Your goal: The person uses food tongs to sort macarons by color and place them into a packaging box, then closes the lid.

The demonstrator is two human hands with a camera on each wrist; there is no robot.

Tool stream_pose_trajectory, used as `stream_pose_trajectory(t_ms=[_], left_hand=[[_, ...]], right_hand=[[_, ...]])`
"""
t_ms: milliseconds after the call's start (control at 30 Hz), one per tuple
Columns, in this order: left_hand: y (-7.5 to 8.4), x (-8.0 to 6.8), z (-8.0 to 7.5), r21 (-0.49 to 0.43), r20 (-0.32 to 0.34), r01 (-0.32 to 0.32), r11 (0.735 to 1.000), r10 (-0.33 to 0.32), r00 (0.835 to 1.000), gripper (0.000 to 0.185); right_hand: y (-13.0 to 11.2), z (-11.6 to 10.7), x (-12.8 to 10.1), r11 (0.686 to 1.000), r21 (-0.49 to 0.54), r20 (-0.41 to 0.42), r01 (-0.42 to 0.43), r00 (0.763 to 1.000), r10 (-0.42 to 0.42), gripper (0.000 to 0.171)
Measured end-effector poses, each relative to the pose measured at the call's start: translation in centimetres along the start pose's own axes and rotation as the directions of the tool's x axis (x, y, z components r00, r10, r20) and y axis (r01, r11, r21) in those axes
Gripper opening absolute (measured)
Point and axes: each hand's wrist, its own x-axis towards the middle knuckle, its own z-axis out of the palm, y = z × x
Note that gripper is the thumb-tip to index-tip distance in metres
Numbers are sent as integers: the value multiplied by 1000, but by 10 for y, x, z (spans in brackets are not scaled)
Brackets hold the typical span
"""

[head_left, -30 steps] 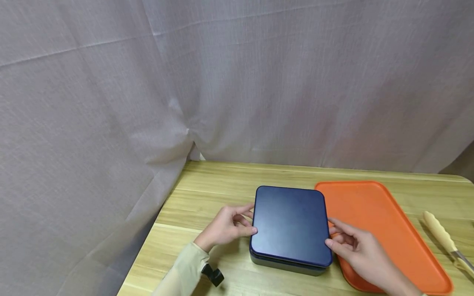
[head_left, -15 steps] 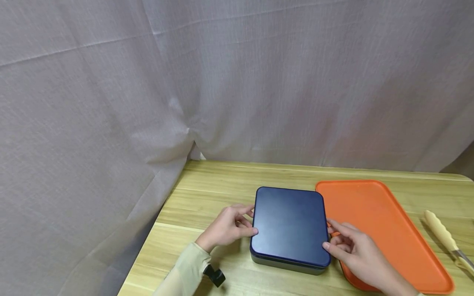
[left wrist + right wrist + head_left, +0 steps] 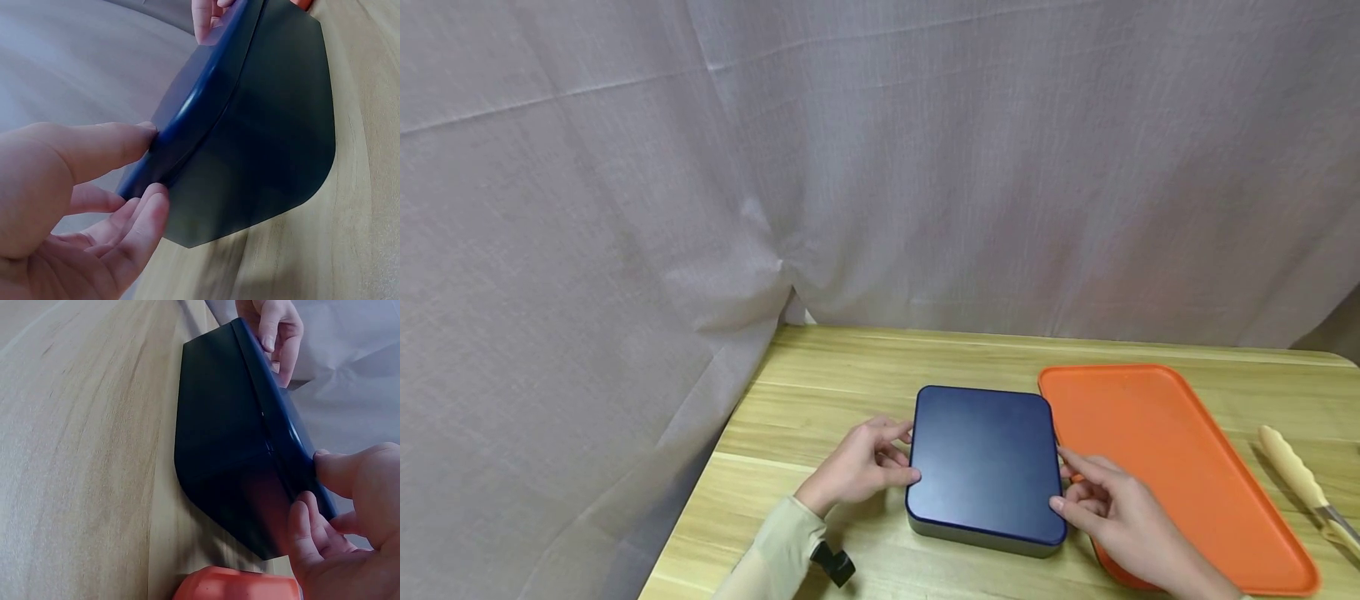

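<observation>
The left hand (image 3: 859, 461) pinches the left rim of the dark blue lidded box (image 3: 984, 467), while the right hand (image 3: 1120, 521) pinches its right rim (thumbs on top). The box sits on the wooden table (image 3: 820, 392), just beside an orange tray (image 3: 1180, 467).

A person's two bare hands face each other, palms inward. The left hand (image 3: 859, 463), in a pale long sleeve (image 3: 769, 554), has curled fingers with thumb and fingertips pinching inward. The right hand (image 3: 1112, 510) mirrors it, its thumb above and its bent fingers below in a pinch
</observation>
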Motion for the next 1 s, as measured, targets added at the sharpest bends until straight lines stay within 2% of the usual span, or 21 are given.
stream_pose_trajectory(t_ms=[200, 633, 1000], left_hand=[[-2, -1, 1, 19, 5, 14, 1000, -14, 1000, 75], [-2, 0, 1, 20, 12, 44, 999, -44, 999, 75], [-3, 1, 2, 72, 2, 30, 997, -31, 1000, 71]], right_hand=[[2, 3, 1, 1000, -3, 38, -10, 999, 10, 65], [3, 3, 4, 1000, -3, 40, -22, 999, 22, 65], [1, 0, 8, 997, -73, 50, -8, 999, 12, 64]])
